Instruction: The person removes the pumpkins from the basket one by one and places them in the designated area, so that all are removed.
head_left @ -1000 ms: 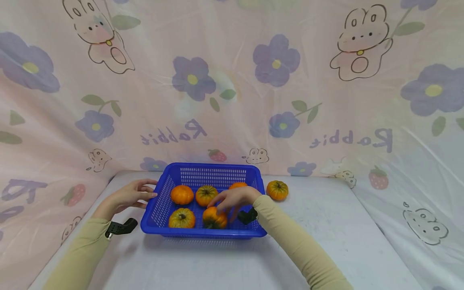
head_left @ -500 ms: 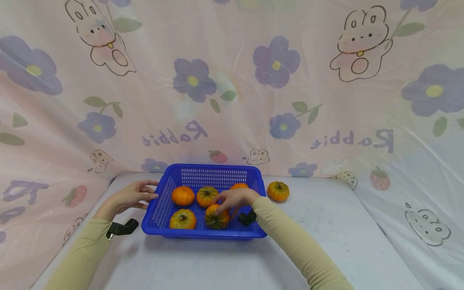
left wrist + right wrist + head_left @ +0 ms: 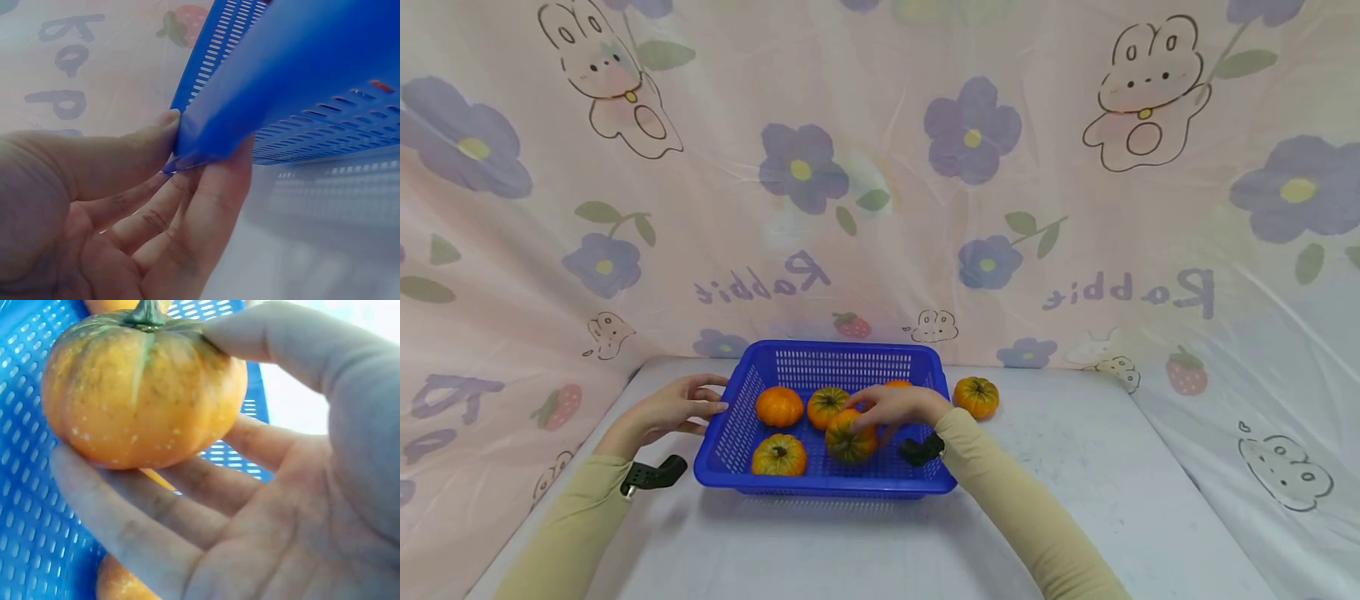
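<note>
Two wrist views show what the head view blurs: the right hand (image 3: 294,487) grasps a pumpkin (image 3: 140,394) inside the blue basket (image 3: 827,367). Left hand (image 3: 125,219) fingers pinch the basket's left rim.

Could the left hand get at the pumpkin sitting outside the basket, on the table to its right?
Probably not easily: the left hand grips the basket at its left rim, and that pumpkin lies beyond the far side.
</note>
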